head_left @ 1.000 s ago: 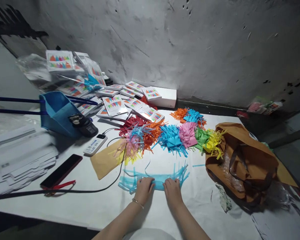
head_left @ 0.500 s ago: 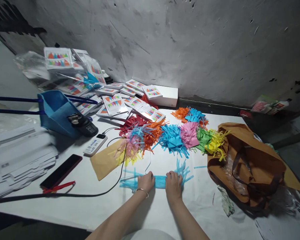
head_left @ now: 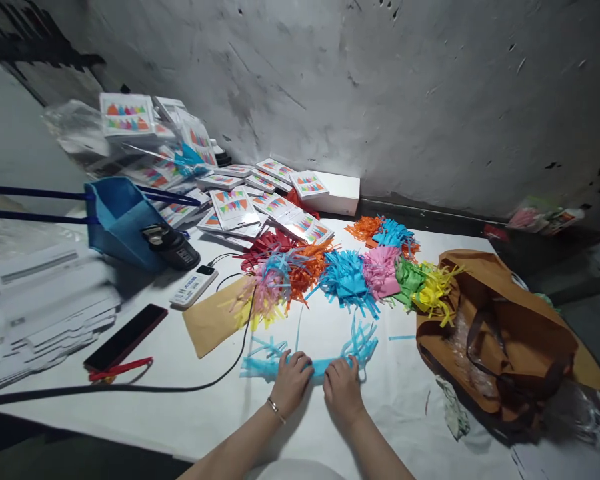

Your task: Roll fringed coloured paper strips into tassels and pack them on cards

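Observation:
A light blue tissue-paper tassel (head_left: 320,367) lies crosswise on the white table in front of me, narrow in the middle and fringed at both ends. My left hand (head_left: 293,385) has its fingers bent over the left part of it. Over the right part curl the fingers of my right hand (head_left: 342,392), close to the other. A short bare stretch of blue shows between them; my palms hide the lower edge. Beyond the hands sits a row of fringed tassels, among them a blue one (head_left: 347,277), a pink one (head_left: 381,270) and a yellow one (head_left: 437,290).
A brown bag (head_left: 525,327) gapes open at the right. To the left are a phone (head_left: 126,337), red-handled scissors (head_left: 123,369), a power bank (head_left: 194,287), a black cable (head_left: 180,387) and paper sheets (head_left: 55,327). Packaged cards (head_left: 233,207) pile up near the wall.
The blue tassel's middle has become narrower, rolled or bunched together under my fingers. My hands have come closer to each other, and the fringe at its ends has shifted.

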A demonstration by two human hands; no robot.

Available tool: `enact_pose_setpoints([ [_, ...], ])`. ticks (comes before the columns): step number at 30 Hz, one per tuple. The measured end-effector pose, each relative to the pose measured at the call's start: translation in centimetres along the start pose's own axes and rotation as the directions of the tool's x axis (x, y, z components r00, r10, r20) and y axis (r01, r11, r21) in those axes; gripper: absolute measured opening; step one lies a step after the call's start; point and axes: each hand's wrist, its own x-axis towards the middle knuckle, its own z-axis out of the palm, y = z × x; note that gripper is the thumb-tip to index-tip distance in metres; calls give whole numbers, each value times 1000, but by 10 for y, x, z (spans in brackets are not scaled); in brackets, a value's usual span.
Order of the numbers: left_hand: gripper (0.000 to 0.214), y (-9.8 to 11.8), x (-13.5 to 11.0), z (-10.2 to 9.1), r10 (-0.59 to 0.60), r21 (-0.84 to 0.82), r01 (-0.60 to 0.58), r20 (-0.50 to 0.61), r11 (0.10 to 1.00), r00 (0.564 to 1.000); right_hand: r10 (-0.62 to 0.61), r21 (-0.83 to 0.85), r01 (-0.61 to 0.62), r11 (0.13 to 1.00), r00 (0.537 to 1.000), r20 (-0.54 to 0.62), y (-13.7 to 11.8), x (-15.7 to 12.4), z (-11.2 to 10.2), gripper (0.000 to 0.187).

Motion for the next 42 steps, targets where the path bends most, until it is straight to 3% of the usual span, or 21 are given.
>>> enact_pose_setpoints([
  [3, 22, -6, -4, 5, 2, -36, 0, 55, 999, 998, -53, -12, 54, 998, 996, 75, -1, -2, -5, 11],
  [8, 24, -11, -8, -11, -11, -85, 24, 146, 996, 989, 2, -56, 4, 998, 995, 103, 7, -8, -12, 9],
  [11, 27, -8, -7, -20, -122, -60, 132, 149, 989, 981, 80, -92, -72, 993, 993, 92, 10, -9, -14, 9],
  [15, 30, 0, 4, -21, -323, 80, 314, 138, 946, 936, 200, -166, -186, 969, 977, 73, 8, 4, -12, 9],
  [20, 25, 3, 18, -15, -391, 162, 369, 142, 915, 909, 286, -222, -270, 937, 957, 40, 6, 19, -10, 9],
  [23, 25, 2, 20, -16, -391, 178, 364, 154, 914, 907, 243, -194, -232, 953, 970, 34, 5, 16, -11, 7],
  [25, 25, 1, 21, -18, -388, 181, 360, 159, 915, 908, 142, -149, -131, 980, 988, 61, 3, 11, -10, 12],
  [28, 22, 1, 20, -22, -391, 182, 362, 157, 914, 907, 13, -93, -4, 996, 995, 95, 3, 5, -4, 3],
  [30, 20, 1, 16, -23, -356, 162, 333, 140, 929, 924, -1, -84, 9, 996, 995, 95, 3, 5, -1, 10],
  [33, 22, 2, 7, -19, -177, 72, 170, 104, 983, 979, 14, -81, -7, 997, 996, 92, 1, 7, -1, 8],
  [35, 23, 2, 1, -12, -83, 6, 83, 93, 997, 992, 9, -77, -2, 997, 995, 97, -3, 8, -1, 4],
  [42, 12, -8, -1, -7, -107, -80, 119, 143, 990, 984, -49, -89, 61, 994, 990, 131, -1, 0, 5, 11],
])
